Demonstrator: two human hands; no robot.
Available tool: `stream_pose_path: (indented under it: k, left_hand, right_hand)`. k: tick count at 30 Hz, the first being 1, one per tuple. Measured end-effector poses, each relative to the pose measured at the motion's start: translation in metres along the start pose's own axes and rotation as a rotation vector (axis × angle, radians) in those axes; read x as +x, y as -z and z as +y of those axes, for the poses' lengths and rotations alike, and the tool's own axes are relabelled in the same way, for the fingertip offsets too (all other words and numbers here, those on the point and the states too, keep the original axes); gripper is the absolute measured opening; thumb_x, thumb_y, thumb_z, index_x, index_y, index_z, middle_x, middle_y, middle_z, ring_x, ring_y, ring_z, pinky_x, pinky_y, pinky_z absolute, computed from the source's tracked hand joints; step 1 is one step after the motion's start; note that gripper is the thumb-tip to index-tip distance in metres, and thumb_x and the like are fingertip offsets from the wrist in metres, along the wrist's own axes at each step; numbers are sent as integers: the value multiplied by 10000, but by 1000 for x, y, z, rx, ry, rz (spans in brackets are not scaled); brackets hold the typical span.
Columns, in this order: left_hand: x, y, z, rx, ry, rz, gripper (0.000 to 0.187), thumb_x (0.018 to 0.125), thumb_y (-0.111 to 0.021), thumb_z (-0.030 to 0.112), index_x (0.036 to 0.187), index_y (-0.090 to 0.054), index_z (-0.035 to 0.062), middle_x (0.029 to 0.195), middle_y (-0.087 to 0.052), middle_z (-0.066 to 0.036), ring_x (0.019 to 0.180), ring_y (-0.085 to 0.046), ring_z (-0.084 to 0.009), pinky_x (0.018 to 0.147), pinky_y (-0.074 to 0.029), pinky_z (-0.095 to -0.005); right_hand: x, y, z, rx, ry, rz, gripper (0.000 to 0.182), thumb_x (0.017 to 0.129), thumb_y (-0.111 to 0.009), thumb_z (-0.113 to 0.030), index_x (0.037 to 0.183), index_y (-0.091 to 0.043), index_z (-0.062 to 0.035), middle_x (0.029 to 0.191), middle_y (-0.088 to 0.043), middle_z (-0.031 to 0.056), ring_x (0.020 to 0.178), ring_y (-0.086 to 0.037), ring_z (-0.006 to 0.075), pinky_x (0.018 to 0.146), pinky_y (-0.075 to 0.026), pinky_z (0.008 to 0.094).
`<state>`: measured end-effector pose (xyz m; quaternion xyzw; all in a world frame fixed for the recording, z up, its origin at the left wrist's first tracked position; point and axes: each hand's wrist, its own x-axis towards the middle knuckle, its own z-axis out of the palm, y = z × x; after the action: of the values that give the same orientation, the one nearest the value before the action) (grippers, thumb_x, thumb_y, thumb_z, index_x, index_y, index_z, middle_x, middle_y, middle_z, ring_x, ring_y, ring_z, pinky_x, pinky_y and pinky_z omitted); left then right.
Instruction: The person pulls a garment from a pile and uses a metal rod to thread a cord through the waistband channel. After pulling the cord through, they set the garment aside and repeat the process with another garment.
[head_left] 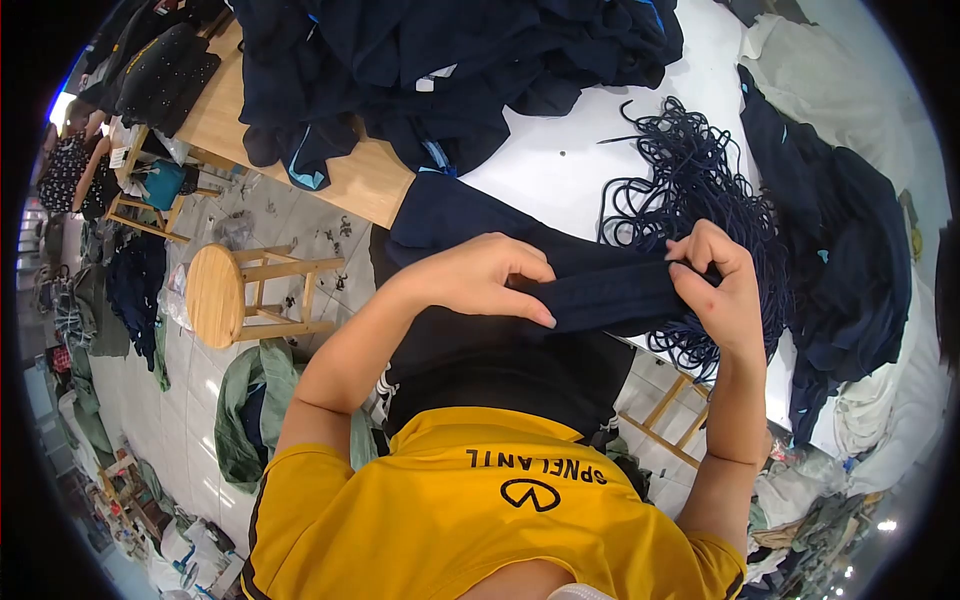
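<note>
A dark navy garment (pixel 470 217) runs from the table edge towards me, with a flat folded band (pixel 615 300) stretched between my hands. My left hand (pixel 485 278) is at the band's left end, its fingers bent and its thumb against the cloth. A gap shows between that thumb and forefinger. At the other end, my right hand (pixel 715 280) pinches the band between thumb and curled fingers. A tangled heap of navy cords (pixel 680 170) lies just beyond my right hand.
Navy garments (pixel 400 70) are piled at the back of the white table (pixel 555 150), beside a wooden tabletop (pixel 365 185). More dark cloth (pixel 835 220) hangs at the right. A wooden stool (pixel 215 295) stands left, with another person (pixel 75 165) farther back.
</note>
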<state>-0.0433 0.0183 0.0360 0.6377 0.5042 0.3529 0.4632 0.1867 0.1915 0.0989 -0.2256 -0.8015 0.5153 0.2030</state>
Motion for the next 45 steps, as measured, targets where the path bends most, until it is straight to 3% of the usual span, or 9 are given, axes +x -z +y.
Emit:
stream_pose_path:
  k: [7,11,16,23,27,29,34,40,45]
  left_hand:
    - [7,-28,13,28,-61,179,283,797,-753,245,823,-636,-11,722,-598,-114,636,-586,-258,584,-432,-322]
    - [8,-40,14,32,-57,195,226,776,-738,185,846,-649,-11,765,-634,-125,688,-620,-289,606,-457,-329]
    - [8,-64,8,-21,-74,332,225,818,-684,178,948,-635,2,853,-636,-129,718,-617,-311,612,-462,-372]
    - [12,-62,16,335,-158,553,201,722,-669,15,912,-604,21,822,-592,-101,691,-591,-278,575,-455,-354]
    - [16,-5,28,955,-255,812,94,735,-692,105,798,-622,105,675,-542,-59,604,-570,-257,516,-424,-367]
    - [8,59,15,1016,-283,1097,117,756,-710,146,840,-651,90,687,-588,-68,599,-597,-269,537,-467,-359]
    - [-41,153,39,1370,-345,1148,213,763,-701,-8,971,-674,31,832,-674,-107,732,-664,-277,686,-521,-333]
    - [-60,244,103,1633,-347,1526,302,934,-570,187,1185,-586,20,1004,-693,-157,859,-673,-330,778,-515,-314]
    - [-77,294,170,1388,-625,1701,397,963,-532,339,1067,-626,-33,957,-675,-202,819,-640,-261,750,-506,-367]
  right_hand:
    - [1,-14,-23,133,68,-155,169,678,-513,112,752,-454,-27,1068,-580,136,986,-614,197,875,-506,318]
    - [5,-14,-41,-109,-1,-476,908,623,-873,-228,1399,-437,-47,1200,-626,162,1016,-637,229,867,-492,305]
    - [1,-31,-29,-96,23,-495,1237,483,-928,-356,1489,-282,-38,1422,-465,182,1134,-569,238,882,-475,349]
    - [-10,-57,-18,-94,201,-95,1124,593,-886,-190,1483,-230,12,1515,-262,248,1363,-367,353,977,-465,377]
    - [-12,-71,8,180,-17,217,876,778,-781,-142,1449,-232,-19,1329,-393,168,1104,-516,172,878,-475,306]
    - [-15,-64,-4,660,-226,36,478,934,-589,-82,1349,-366,-5,952,-557,41,857,-528,65,793,-431,207]
    - [-8,-54,-11,902,-151,-149,264,983,-520,-177,1090,-621,42,939,-600,-4,789,-505,26,696,-409,202]
    - [22,-38,-58,-54,521,-102,435,776,-705,-87,1193,-615,3,1090,-622,166,942,-598,295,844,-462,332]
    - [24,-20,48,-663,299,49,673,770,-747,-231,1374,-483,-95,1205,-597,127,1054,-539,307,935,-418,394]
